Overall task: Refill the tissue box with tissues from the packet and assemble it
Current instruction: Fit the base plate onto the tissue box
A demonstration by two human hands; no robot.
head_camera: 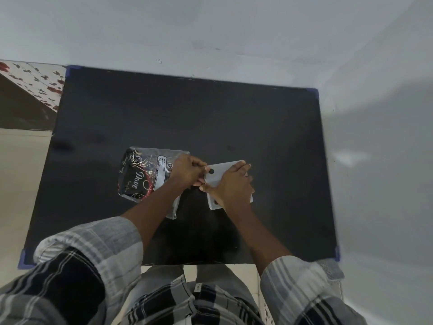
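A white tissue box (221, 174) lies bottom up near the middle of the black table (164, 109), with dark round feet showing on its base. My right hand (230, 185) lies flat across the box and presses on it. My left hand (188, 171) pinches the box's left edge with its fingertips. Left of the box lies the tissue packet (140, 174), clear plastic with a black, gold and red print. My left wrist crosses over the packet's right part and hides it.
The table stands in a corner, with a pale wall (234, 31) behind it and another on the right. Blue tape marks the table's corners. A tiled floor with a red flower pattern (35, 80) shows at the far left.
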